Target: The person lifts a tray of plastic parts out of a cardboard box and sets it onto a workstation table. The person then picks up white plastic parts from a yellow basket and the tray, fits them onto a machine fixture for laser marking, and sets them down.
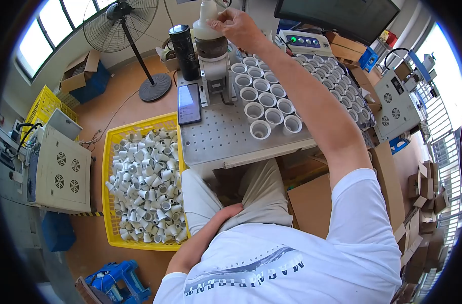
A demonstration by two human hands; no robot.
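My right hand (233, 28) reaches to the top of the bench machine (214, 76), its fingers closed round the edge of a white cone-shaped part (205, 26) that stands on the machine's dark round fixture (211, 48). My left hand (230, 211) rests in my lap on the light trousers; its fingers are mostly hidden. Beside the machine, rows of white cups (260, 129) stand open side up on the perforated metal table (216, 142). A phone (189, 104) and a black bottle (184, 53) are left of the machine.
A yellow crate (109, 202) full of small white cups stands left of my legs. More cups stand near a control box (306, 43) at the right. A fan (155, 87) is at the back left, a monitor (337, 17) at the back, and cardboard boxes (312, 205) under the table.
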